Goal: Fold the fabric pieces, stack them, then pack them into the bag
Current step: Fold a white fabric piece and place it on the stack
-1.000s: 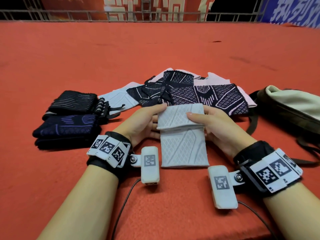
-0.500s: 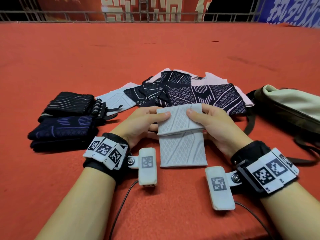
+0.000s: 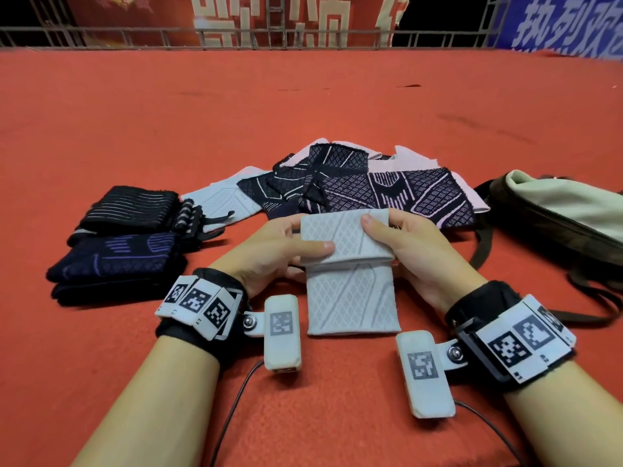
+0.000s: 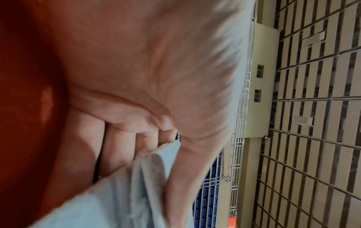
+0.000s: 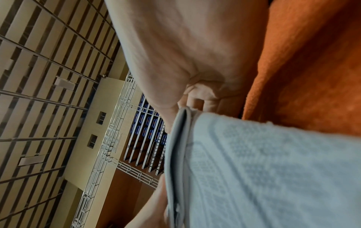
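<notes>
A light grey patterned fabric piece lies on the red cloth in front of me, its far end folded over toward me. My left hand pinches the fold's left side, thumb on top. My right hand pinches the right side, thumb on the top flap. The wrist views show the grey fabric held between thumb and fingers. Two folded dark pieces are stacked at the left. A pile of unfolded dark and pale pieces lies beyond my hands. The olive bag sits at the right.
The table's red cloth stretches bare far behind the pile. A metal railing and banners run along the back. The bag's dark strap loops near my right wrist. Cables trail from both wrist cameras toward me.
Both hands have drawn the folded end of the grey piece further toward me, so the top flap covers more of the lower part.
</notes>
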